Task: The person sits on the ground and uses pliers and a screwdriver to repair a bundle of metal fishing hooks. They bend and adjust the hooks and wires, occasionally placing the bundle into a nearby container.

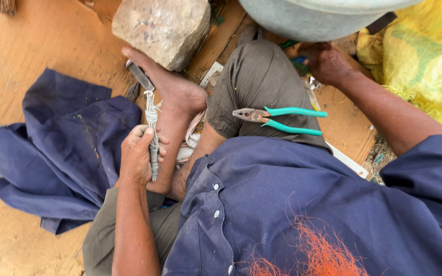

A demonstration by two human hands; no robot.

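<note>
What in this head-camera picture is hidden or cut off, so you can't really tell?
- Right hand: its fingertips reach under the grey basin, so whatever they touch is hidden.
- Grey basin: cut off by the top edge.
- Wire-wrapped rod in the left hand: its top end is tucked behind the foot and stone.
- Yellow sack: cut off at the right edge.

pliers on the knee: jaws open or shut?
Shut. The pliers lie flat on the person's bent knee, untouched; the jaw tips meet with no gap, though the green handles spread slightly apart.
</note>
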